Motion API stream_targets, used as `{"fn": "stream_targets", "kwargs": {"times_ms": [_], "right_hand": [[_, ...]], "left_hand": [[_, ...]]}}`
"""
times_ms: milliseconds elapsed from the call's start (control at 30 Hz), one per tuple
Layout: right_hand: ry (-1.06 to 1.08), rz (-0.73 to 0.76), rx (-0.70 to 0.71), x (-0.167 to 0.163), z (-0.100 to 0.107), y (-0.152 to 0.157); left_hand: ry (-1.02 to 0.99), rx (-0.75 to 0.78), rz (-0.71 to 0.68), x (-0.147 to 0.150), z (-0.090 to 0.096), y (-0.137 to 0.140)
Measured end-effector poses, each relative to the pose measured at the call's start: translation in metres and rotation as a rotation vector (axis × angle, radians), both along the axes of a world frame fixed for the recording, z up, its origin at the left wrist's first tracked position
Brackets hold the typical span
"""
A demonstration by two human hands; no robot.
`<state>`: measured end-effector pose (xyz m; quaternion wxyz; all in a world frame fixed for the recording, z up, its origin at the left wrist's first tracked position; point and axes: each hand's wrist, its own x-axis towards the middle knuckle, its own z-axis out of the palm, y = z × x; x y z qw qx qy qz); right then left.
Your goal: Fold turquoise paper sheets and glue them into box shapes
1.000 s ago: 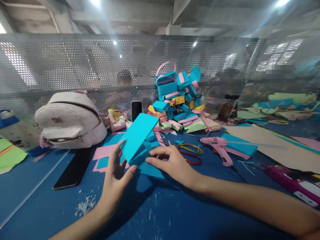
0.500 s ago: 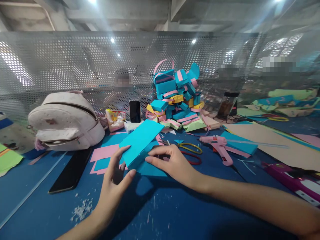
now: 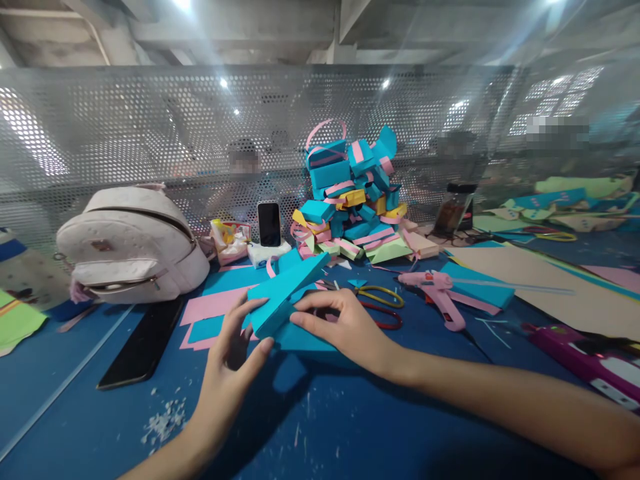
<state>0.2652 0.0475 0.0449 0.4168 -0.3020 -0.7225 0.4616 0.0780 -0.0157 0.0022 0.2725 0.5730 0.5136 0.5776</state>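
A folded piece of bright blue card (image 3: 285,297) is held above the table in front of me, its top flap slanting up to the right. My left hand (image 3: 233,360) curls around the card's left end, with fingers on the flap and the thumb at the lower corner. From the right, my right hand (image 3: 345,330) pinches the card between thumb and fingers. More blue card lies beneath that hand. Just beyond it are scissors (image 3: 383,293) with yellow handles, and red handles beside them. A pink hot glue gun (image 3: 437,293) rests further right.
On the left are a white backpack (image 3: 135,243) and a black phone (image 3: 143,343). A pile of blue, pink and yellow paper bags (image 3: 345,200) stands at the back by a perforated metal screen (image 3: 175,120). Large paper sheets (image 3: 540,280) and a purple device (image 3: 575,360) lie right.
The blue card's top flap has tipped down and looks narrower, uncovering a pink strip and blue paper behind it. Both hands stay in nearly the same place.
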Motion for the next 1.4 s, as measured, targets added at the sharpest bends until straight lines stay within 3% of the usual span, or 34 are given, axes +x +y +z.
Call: {"fn": "stream_targets", "kwargs": {"times_ms": [133, 367, 567, 767, 1000, 1233, 1400], "right_hand": [[0.071, 0.036, -0.075, -0.001, -0.003, -0.001], [0.199, 0.101, -0.375, -0.004, -0.011, -0.006], [0.262, 0.075, -0.549, -0.006, -0.016, -0.011], [0.25, 0.228, -0.652, -0.005, -0.016, -0.017], [0.303, 0.178, -0.882, -0.006, -0.018, -0.023], [0.343, 0.246, -0.949, -0.006, -0.017, -0.023], [0.349, 0.197, -0.979, -0.006, -0.016, -0.024]], "left_hand": [[0.042, 0.043, 0.006, 0.0, 0.005, 0.001], [0.045, 0.123, 0.001, -0.003, 0.003, 0.002], [0.059, 0.126, -0.008, -0.006, 0.001, 0.002], [0.068, 0.116, -0.016, -0.008, -0.004, 0.005], [0.109, 0.16, -0.028, -0.008, -0.004, 0.004], [0.212, 0.232, -0.017, -0.009, 0.001, 0.004], [0.221, 0.258, -0.023, -0.009, 0.002, 0.004]]}}
